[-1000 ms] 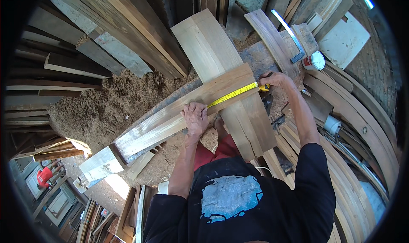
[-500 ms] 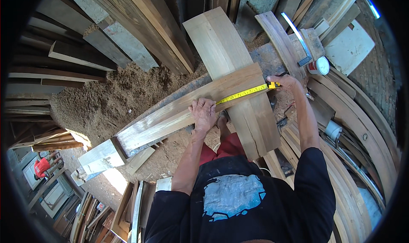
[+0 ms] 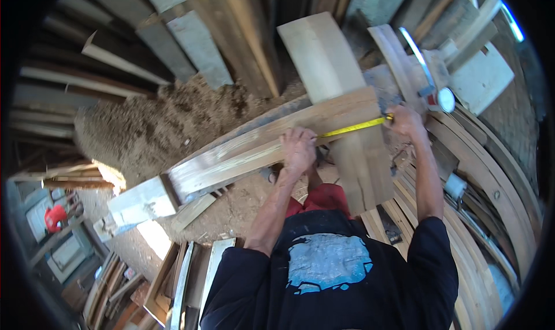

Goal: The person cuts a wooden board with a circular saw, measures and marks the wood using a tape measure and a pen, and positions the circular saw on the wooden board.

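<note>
Tape measure: yellow tape measure (image 3: 351, 128) stretched across the top face of the long plank (image 3: 272, 148), running between the two hands, its far end a little higher than its near end.
Long plank: pale wood, long axis slanting up from the white block (image 3: 141, 200) at its lower end toward the upper right.
Cross board: a wider curved board (image 3: 341, 93) lies under the plank, crossing it at a steep angle.
Left hand: left hand (image 3: 298, 151) presses palm-down on the plank, fingers (image 3: 292, 136) bent over the near end of the tape.
Right hand: right hand (image 3: 404, 122) at the plank's upper end, fingers pinched on the tape there.
Around the plank: sawdust heap (image 3: 150, 128) beyond it, stacked planks (image 3: 202, 35) past that, curved wooden strips (image 3: 491, 197) on the right-hand side.
In the way: nothing lies on the tape's line.
</note>
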Motion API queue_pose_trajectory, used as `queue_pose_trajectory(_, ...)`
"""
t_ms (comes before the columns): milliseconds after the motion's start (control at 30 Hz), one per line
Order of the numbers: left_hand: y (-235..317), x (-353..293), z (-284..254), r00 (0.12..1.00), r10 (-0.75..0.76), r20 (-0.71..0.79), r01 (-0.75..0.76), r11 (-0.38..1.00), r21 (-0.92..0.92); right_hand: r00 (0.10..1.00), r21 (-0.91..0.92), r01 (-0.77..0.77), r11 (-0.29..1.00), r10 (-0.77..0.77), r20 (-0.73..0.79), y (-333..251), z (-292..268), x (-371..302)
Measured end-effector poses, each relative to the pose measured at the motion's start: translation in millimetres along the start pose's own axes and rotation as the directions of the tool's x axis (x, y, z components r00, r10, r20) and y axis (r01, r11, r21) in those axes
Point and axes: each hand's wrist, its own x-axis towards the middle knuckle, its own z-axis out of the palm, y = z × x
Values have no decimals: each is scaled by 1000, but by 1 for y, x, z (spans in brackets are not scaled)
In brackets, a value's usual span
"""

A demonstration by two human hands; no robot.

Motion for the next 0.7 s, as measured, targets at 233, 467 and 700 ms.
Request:
queue_pose_trajectory(233,-36,-36,-80,998,-61,-28,60,998,-16,940,112,95,989,-52,-337,-63,22,-51)
queue_pose_trajectory(467,-192,-130,-203,918,-358,-171,392,884,256,942,52,91,994,-69,-328,-158,35,-41)
queue_pose_trajectory(700,-292,-183,-267,843,-475,-254,534,799,276,970,-41,97,994,-104,-221,-288,66,-46)
